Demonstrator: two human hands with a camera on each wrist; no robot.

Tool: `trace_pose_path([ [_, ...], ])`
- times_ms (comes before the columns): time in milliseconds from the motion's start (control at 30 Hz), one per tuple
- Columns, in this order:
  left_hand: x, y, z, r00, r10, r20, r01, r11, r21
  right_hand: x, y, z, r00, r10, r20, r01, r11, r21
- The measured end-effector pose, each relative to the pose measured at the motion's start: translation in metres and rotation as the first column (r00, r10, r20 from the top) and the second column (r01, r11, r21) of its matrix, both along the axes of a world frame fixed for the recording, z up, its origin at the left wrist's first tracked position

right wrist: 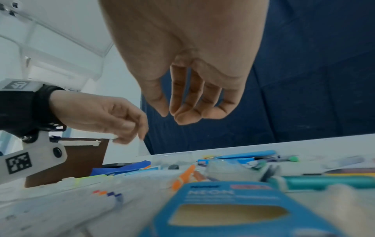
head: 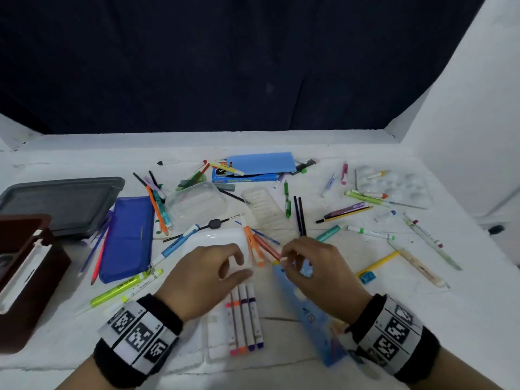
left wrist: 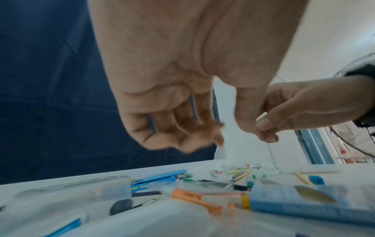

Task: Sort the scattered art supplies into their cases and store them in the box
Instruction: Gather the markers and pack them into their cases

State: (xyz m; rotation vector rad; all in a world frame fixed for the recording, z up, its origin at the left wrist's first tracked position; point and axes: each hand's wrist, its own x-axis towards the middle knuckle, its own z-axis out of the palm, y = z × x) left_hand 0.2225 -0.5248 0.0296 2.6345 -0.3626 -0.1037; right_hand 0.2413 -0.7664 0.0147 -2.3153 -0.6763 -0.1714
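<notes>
Left hand: your left hand [head: 206, 273] hovers over the near middle of the counter [head: 351, 327], fingers curled, thumb and fingertips pinching the edge of a clear plastic lid [head: 222, 243] — it is blurred, so how firm the hold is, you cannot tell.
Right hand: your right hand [head: 312, 266] hangs just right of the left, fingers [right wrist: 188, 102] bunched close to the thumb; the right wrist view shows nothing between them.
Marker case: a clear case [head: 216, 336] lies near you under the left hand, with four markers [head: 246, 319] side by side in it — pink, orange and two purple ends.
Blue packet: a blue "NEON" packet [head: 315, 313] lies flat under your right hand, near edge towards you.
Loose pens: two orange markers [head: 254, 246] lie between the hands, touching the lid's right side; pens, pencils and highlighters are scattered across the whole counter.
Blue pouch: a dark blue pencil pouch [head: 126, 237] lies to the left, well apart from the hands.
Box: a brown box [head: 25, 274] sits at the left edge, with a grey tray [head: 62, 204] beyond it.
Far side: a blue "Water Colour" box [head: 247, 175] lies at the far middle; a white palette [head: 394, 187] at the far right.
</notes>
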Motion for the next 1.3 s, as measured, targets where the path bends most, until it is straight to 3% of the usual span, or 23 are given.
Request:
trace_pose_path([
  [67,0.005,-0.018,0.002,0.995,0.015,0.104,-0.003,0.993,-0.114,0.001,-0.022,0.001,0.995,-0.090,0.048,0.090,0.996,0.009],
  [167,0.018,-0.051,0.003,0.990,-0.036,0.133,0.057,0.987,-0.153,0.013,-0.059,-0.004,0.975,-0.203,0.092,0.210,0.976,-0.065],
  [333,0.063,-0.103,-0.008,0.986,-0.155,0.063,0.156,0.988,-0.008,0.060,-0.125,-0.014,0.917,-0.394,0.067,0.385,0.825,-0.414],
  [433,0.087,-0.131,-0.012,0.975,-0.215,0.061,0.211,0.975,0.067,0.082,-0.153,-0.015,0.890,-0.454,0.035,0.372,0.680,-0.632],
  [533,0.106,-0.152,-0.016,0.970,-0.240,0.037,0.235,0.967,0.099,0.095,-0.165,-0.019,0.890,-0.455,0.012,0.313,0.592,-0.742],
  [733,0.139,-0.170,-0.025,0.967,-0.255,-0.021,0.255,0.966,0.041,0.111,-0.171,-0.025,0.886,-0.464,0.010,0.303,0.560,-0.771],
  [800,0.148,-0.172,-0.026,0.966,-0.250,-0.060,0.249,0.968,-0.032,0.113,-0.174,-0.027,0.886,-0.463,0.016,0.315,0.576,-0.754],
  [867,0.156,-0.172,-0.029,0.963,-0.255,-0.086,0.248,0.965,-0.085,0.115,-0.179,-0.028,0.886,-0.463,-0.016,0.323,0.643,-0.694],
  [967,0.163,-0.171,-0.035,0.954,-0.271,-0.127,0.257,0.959,-0.118,0.116,-0.185,-0.028,0.885,-0.458,-0.083,0.350,0.772,-0.530],
  [1067,0.166,-0.173,-0.038,0.945,-0.285,-0.161,0.267,0.956,-0.125,0.115,-0.187,-0.024,0.873,-0.480,-0.094,0.428,0.843,-0.326],
  [1200,0.183,-0.189,-0.027,0.950,-0.286,-0.127,0.274,0.956,-0.102,0.110,-0.189,-0.008,0.828,-0.536,-0.164,0.538,0.842,-0.037],
  [1300,0.202,-0.206,-0.022,0.956,-0.284,-0.073,0.280,0.958,-0.061,0.103,-0.197,0.002,0.782,-0.570,-0.250,0.603,0.794,0.075],
])
